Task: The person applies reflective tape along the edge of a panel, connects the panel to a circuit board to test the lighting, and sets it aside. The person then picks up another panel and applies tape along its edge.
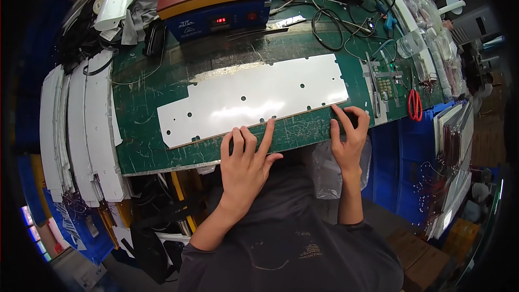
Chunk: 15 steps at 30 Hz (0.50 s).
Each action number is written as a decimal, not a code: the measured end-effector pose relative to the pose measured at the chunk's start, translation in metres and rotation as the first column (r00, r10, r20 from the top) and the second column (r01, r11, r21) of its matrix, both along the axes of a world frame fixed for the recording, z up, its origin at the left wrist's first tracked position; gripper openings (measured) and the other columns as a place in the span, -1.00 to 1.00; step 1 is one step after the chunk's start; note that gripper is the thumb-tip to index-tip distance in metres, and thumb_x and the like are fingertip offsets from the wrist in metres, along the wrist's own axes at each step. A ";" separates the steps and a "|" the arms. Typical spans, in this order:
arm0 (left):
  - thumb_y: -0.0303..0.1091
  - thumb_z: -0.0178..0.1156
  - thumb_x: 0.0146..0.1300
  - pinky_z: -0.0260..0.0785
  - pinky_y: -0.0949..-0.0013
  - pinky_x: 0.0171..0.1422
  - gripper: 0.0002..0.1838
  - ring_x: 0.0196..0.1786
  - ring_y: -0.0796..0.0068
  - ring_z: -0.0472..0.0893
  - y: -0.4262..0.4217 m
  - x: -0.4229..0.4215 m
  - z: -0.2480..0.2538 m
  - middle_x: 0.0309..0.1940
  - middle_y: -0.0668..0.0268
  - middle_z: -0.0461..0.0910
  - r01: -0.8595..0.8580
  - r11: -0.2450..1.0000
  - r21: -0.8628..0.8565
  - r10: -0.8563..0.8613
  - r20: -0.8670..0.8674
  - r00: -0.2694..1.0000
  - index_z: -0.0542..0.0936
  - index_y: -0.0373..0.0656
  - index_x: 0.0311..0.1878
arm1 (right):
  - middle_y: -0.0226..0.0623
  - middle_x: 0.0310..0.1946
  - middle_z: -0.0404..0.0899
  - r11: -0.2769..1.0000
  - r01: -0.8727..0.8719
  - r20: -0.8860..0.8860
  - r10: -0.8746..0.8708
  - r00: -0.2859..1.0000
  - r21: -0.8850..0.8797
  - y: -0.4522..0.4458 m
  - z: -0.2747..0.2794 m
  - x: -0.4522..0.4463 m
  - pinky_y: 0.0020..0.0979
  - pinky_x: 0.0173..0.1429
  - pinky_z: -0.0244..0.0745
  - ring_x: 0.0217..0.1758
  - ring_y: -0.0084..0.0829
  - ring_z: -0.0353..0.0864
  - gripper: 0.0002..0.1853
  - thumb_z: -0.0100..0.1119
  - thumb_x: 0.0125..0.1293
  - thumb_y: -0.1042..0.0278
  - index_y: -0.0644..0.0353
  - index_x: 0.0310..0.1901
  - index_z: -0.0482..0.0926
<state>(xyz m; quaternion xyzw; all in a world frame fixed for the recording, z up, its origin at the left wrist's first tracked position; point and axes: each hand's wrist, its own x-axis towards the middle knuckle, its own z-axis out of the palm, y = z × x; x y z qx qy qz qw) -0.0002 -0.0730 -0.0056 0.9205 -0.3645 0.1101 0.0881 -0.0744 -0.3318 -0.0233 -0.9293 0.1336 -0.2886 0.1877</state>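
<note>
A long white panel [270, 91] with small dark holes and notched edges lies flat on the green work surface [140, 157]. My left hand [243, 165] has its fingers spread, with the fingertips touching the panel's near edge around its middle. At the panel's right near corner, my right hand [350, 138] reaches up with fingers apart, the index fingertip at the edge. Neither hand is wrapped round anything.
Behind the panel stands a blue heating unit [216, 21] with a red display. Stacked white panels [81, 130] are at the left. Cables, a small circuit board [386, 87] and red-handled scissors [414, 105] lie at the right, near blue bins [403, 151].
</note>
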 end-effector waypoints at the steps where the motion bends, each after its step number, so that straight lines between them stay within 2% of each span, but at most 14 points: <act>1: 0.24 0.18 0.49 0.35 -0.13 0.50 -0.24 0.30 -0.05 0.50 0.000 0.000 -0.002 0.18 -0.04 0.52 -0.003 1.000 -0.014 0.003 -0.002 1.000 0.49 0.14 0.65 | -0.15 0.12 0.57 1.000 0.002 0.001 -0.002 1.000 0.004 0.000 -0.001 0.000 -0.11 0.35 0.43 0.21 -0.10 0.54 -0.66 0.39 0.41 0.39 0.11 0.19 0.80; 5: 0.21 0.25 0.46 0.35 -0.13 0.51 -0.25 0.33 -0.03 0.46 0.003 -0.001 -0.005 0.23 0.00 0.50 -0.011 0.996 -0.088 0.010 -0.019 1.000 0.49 0.18 0.65 | -0.18 0.26 0.60 0.996 -0.010 -0.021 0.008 1.000 -0.089 0.000 0.002 0.003 -0.08 0.48 0.35 0.42 -0.05 0.52 -0.65 0.32 0.44 0.38 0.11 0.22 0.77; 8: 0.11 0.33 0.45 0.33 -0.09 0.53 -0.26 0.39 -0.01 0.44 0.011 0.000 -0.011 0.25 0.05 0.50 0.004 0.989 -0.147 -0.009 -0.031 0.999 0.51 0.13 0.63 | -0.25 0.31 0.64 0.991 -0.005 -0.048 -0.001 0.999 -0.134 0.000 -0.002 0.002 -0.05 0.55 0.27 0.57 -0.04 0.47 -0.65 0.25 0.48 0.38 0.09 0.24 0.76; 11: -0.07 0.41 0.43 0.43 0.00 0.45 -0.42 0.37 0.05 0.51 0.020 -0.005 -0.007 0.23 0.14 0.54 -0.032 0.949 -0.315 -0.015 -0.148 0.989 0.65 0.02 0.47 | -0.23 0.32 0.64 0.991 -0.013 -0.040 0.008 0.999 -0.134 -0.001 -0.003 0.003 -0.05 0.58 0.23 0.60 -0.03 0.46 -0.66 0.22 0.50 0.39 0.10 0.25 0.76; 14: -0.26 0.44 0.33 0.52 0.15 0.38 -0.57 0.29 0.21 0.64 0.045 -0.025 -0.038 0.13 0.27 0.63 0.211 0.787 -0.579 -0.236 0.033 0.971 0.74 -0.05 0.25 | -0.19 0.36 0.66 0.992 -0.009 -0.029 0.005 1.000 -0.128 0.000 -0.007 0.003 -0.07 0.66 0.17 0.63 -0.04 0.44 -0.65 0.14 0.57 0.41 0.19 0.29 0.71; 15: -0.34 0.42 0.25 0.58 0.23 0.24 -0.71 0.13 0.33 0.71 0.053 -0.032 -0.043 -0.02 0.36 0.67 0.287 0.761 -0.582 -0.288 0.093 0.953 0.78 -0.05 0.06 | -0.18 0.38 0.65 0.993 0.003 -0.019 -0.005 1.000 -0.115 -0.001 -0.011 0.002 -0.06 0.68 0.15 0.65 -0.05 0.42 -0.63 0.11 0.58 0.41 0.23 0.32 0.69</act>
